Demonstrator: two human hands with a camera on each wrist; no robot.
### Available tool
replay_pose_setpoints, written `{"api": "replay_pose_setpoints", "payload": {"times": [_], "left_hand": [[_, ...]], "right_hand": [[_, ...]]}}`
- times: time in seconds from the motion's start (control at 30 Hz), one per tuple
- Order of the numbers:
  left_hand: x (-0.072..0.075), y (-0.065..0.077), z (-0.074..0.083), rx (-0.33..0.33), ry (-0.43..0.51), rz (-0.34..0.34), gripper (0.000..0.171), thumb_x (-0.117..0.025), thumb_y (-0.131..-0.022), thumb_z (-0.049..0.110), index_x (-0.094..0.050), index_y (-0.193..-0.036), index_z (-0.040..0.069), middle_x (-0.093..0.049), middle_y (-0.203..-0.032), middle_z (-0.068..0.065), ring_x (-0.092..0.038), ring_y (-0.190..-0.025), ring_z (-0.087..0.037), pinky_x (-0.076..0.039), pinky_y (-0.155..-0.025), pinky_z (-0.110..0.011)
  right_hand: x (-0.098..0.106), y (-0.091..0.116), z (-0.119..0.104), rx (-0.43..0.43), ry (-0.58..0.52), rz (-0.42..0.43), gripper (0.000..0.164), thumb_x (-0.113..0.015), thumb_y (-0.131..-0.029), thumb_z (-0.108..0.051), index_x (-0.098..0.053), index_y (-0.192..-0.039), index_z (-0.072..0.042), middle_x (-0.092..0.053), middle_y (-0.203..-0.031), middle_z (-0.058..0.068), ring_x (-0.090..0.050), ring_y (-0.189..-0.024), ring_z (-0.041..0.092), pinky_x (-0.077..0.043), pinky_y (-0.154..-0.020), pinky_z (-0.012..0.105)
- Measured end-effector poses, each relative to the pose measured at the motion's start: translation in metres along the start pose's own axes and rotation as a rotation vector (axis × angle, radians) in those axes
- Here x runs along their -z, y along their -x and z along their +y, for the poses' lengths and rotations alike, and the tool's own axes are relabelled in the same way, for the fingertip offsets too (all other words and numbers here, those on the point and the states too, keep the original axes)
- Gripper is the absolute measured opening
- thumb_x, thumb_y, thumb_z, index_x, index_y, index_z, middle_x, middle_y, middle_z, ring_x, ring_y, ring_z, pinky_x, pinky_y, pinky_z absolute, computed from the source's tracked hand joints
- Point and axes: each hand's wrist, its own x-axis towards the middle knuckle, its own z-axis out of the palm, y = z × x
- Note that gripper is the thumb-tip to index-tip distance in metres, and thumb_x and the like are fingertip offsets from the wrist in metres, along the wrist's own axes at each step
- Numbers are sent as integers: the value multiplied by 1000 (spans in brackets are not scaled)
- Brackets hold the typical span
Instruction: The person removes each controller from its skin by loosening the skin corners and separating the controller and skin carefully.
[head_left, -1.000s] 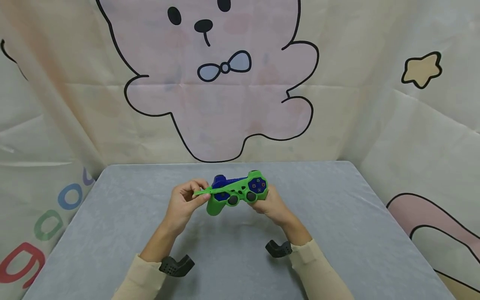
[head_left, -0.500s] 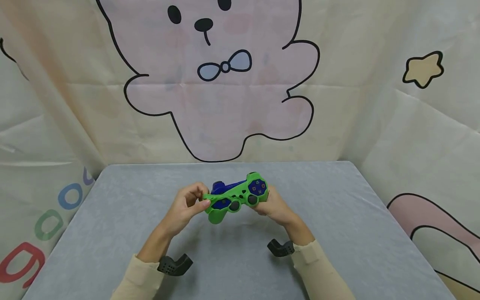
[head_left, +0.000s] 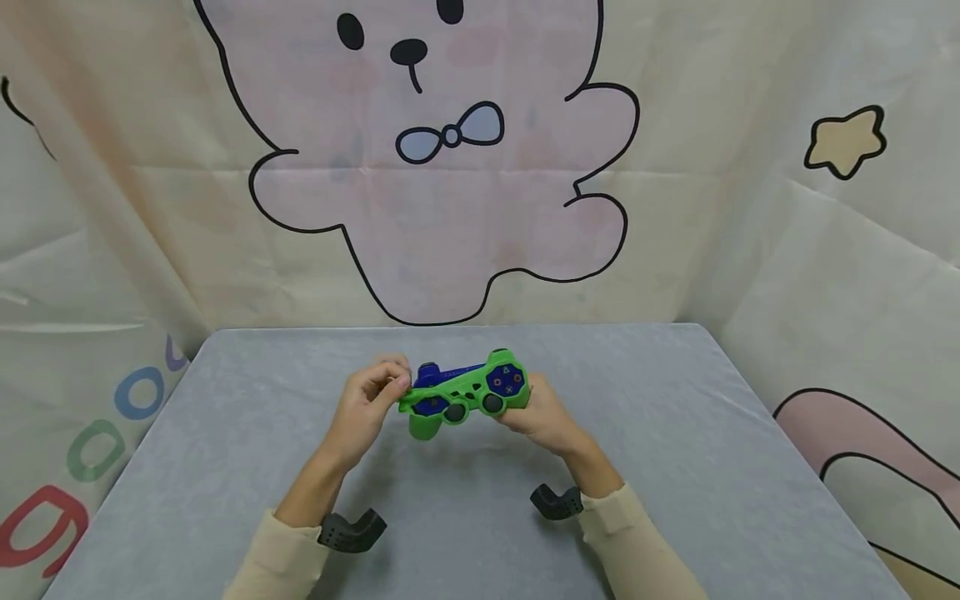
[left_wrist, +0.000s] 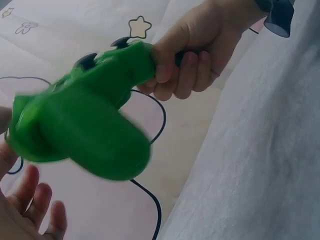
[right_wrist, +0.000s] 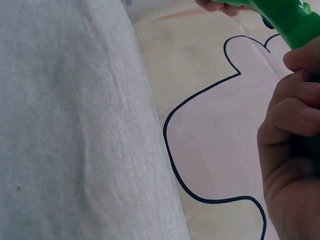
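Observation:
A blue game controller (head_left: 459, 373) in a green silicone cover (head_left: 480, 387) is held above the table, tilted with its right end higher. Blue body still shows along its top left edge, outside the cover. My left hand (head_left: 366, 410) pinches the cover's left edge between thumb and forefinger. In the left wrist view, the other fingers of that hand (left_wrist: 35, 207) stand off below the covered grip (left_wrist: 102, 135). My right hand (head_left: 546, 418) grips the controller's right handle; the right wrist view shows its curled fingers (right_wrist: 295, 112), with the handle mostly hidden.
A grey cloth-covered table (head_left: 465, 517) lies beneath both hands. Behind it hangs a curtain (head_left: 675, 208) printed with a cartoon bear. Black camera mounts (head_left: 352, 532) sit on both wrists.
A second ago the left hand held a strip of the cover stretched out leftward. That strip has drawn back against the controller, which has shifted slightly down and left; the right hand keeps its grip.

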Motion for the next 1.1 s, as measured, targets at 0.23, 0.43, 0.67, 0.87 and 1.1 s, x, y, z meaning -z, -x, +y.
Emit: {"api": "replay_pose_setpoints", "payload": {"times": [0.23, 0.43, 0.67, 0.87, 1.1], "left_hand": [[-2, -1, -2, 37, 48, 1, 16, -48, -107, 14, -56, -105, 0, -55, -120, 3, -53, -117, -12, -49, -94, -20], [-6, 1, -5, 57, 119, -118, 29, -50, -105, 8, -40, -132, 13, -56, -124, 2, -60, -107, -8, -52, -88, -21], [-7, 3, -4, 103, 115, -230, 61, -57, -102, 4, -21, -151, 16, -61, -121, -8, -63, -103, -12, -53, -86, -26], [-7, 4, -3, 164, 58, -207, 73, -61, -102, 12, -18, -159, 26, -56, -135, -15, -62, -110, -11, -53, -88, -24], [1, 3, -6, 129, 16, -125, 72, -64, -100, 10, -26, -160, 22, -65, -117, -1, -59, -87, -4, -50, -70, -25]], "right_hand": [[-5, 0, 0, 17, -31, 34, 22, -68, -92, -2, -67, -114, 0, -47, -61, -7, -38, -51, 5, -36, -45, 24], [-7, 1, -2, -12, -74, 107, 22, -65, -92, -1, -67, -112, -10, -43, -59, -8, -36, -48, 6, -34, -44, 22], [-7, 3, -5, -5, -74, 106, 16, -63, -92, 2, -63, -107, -5, -44, -57, -7, -35, -48, 7, -32, -45, 23], [-9, 5, -11, -12, -20, 71, 28, -66, -92, -1, -61, -119, -7, -49, -64, -1, -41, -51, 9, -38, -46, 33], [-8, 5, -22, 1, -54, -47, 44, -53, -100, -10, -44, -141, 1, -64, -105, 6, -61, -87, 11, -54, -76, 28]]}}
